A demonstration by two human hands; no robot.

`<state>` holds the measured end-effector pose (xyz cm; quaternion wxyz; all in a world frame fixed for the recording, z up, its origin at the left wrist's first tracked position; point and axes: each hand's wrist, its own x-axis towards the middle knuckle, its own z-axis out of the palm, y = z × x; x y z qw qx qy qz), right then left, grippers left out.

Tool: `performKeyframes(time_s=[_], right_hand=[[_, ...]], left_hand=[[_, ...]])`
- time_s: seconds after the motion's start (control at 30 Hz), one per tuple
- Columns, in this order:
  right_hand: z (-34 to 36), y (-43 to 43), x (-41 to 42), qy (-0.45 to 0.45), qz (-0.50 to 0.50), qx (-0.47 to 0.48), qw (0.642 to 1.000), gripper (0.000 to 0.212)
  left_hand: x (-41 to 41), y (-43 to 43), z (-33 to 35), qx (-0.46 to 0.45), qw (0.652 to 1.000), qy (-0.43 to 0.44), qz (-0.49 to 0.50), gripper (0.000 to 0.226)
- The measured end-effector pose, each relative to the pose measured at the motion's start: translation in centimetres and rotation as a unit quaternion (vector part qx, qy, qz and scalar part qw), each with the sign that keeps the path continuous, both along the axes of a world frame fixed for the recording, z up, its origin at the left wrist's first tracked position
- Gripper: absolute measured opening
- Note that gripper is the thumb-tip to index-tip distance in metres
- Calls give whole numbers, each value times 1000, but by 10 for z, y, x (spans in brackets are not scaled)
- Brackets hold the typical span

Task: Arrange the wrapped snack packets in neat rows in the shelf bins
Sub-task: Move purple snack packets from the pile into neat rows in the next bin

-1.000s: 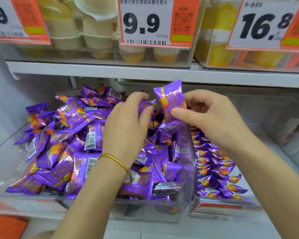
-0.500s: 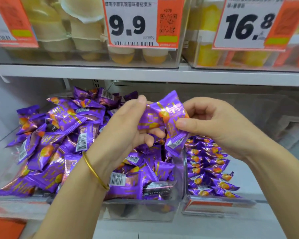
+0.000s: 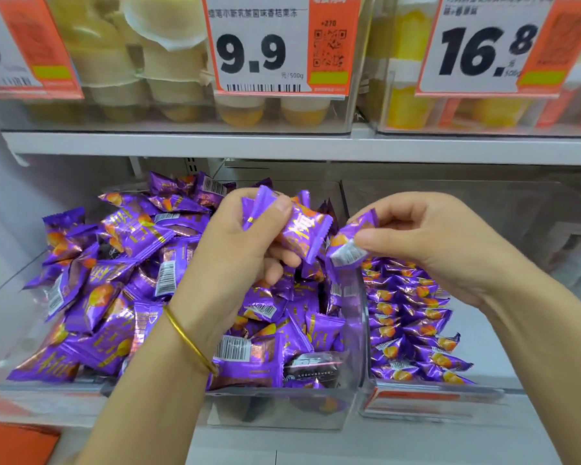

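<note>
The small shiny purple snack packets (image 3: 304,234) in the left hand (image 3: 245,250) look light and puffy, and the wrap is likely slippery. A good place to hold one is its flat crimped end. The left hand grips a couple. The right hand (image 3: 426,243) pinches one more purple packet (image 3: 351,245). Both hands are close together, above two clear plastic bins. The left bin (image 3: 275,411) holds a messy pile (image 3: 121,270). The right bin (image 3: 433,397) holds tidy rows (image 3: 413,323).
</note>
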<state>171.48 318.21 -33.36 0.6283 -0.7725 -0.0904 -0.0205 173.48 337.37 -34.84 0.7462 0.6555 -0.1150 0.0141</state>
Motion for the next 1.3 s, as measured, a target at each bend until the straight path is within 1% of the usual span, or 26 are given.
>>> performKeyframes(time_s=[0.13,0.23,0.3,0.33,0.37,0.43,0.47,0.53,0.57,0.63,0.67,0.73,0.83,0.9,0.93,1.03,1.07,1.17,1.3], right_hand=[[1,-2,-2,-9,-28,61,998,21],[1,2,-3,-35,-16,164,986,24],[1,8,-4,-65,-8,203,977,31],[-1,12,-4,-80,-10,205,975,32],[-3,16,-4,-94,-15,204,974,28],[-8,23,-2,-124,-35,192,973,13],[-11,24,-1,-138,-45,170,975,12],[-13,24,-1,-151,-42,129,979,13],[-14,24,-1,-151,-32,125,980,16],[-15,24,-2,-153,-22,129,980,24],[-15,24,-2,-158,-26,129,979,27],[-16,26,-3,-168,-39,112,979,34],[-17,24,-4,-171,-66,32,983,44],[-15,16,-5,-157,-70,-20,985,49],[-13,12,-6,-139,-48,-24,989,53],[-9,-2,-10,-71,70,49,994,56],[-9,-5,-11,-62,89,63,992,56],[-11,-15,-13,-54,111,87,988,64],[-12,-23,-17,-60,100,87,989,65]], left_hand=[[1,1,-2,-37,999,23,11,9],[-1,-2,-3,-58,997,42,-21,8],[-2,-3,-3,-64,996,49,-48,12],[-2,-4,-3,-66,995,50,-59,13],[-3,-5,-3,-69,994,54,-70,14],[-4,-6,-2,-85,990,69,-90,15],[-4,-7,-1,-99,987,79,-98,16],[-4,-5,0,-130,979,104,-118,23],[-3,-4,1,-140,975,116,-130,29],[-4,-5,3,-138,971,125,-151,47],[-5,-6,3,-130,972,115,-157,54],[-8,-10,2,-108,981,71,-146,51],[-6,-10,-5,-61,991,15,-118,41],[-3,-7,-9,-19,993,-14,-117,42],[-3,-6,-9,-4,993,-22,-120,45],[-5,-10,-9,8,989,-50,-142,43],[-6,-12,-9,11,986,-62,-154,41],[-7,-20,-10,9,983,-89,-160,35],[-8,-33,-10,31,981,-123,-147,36]])
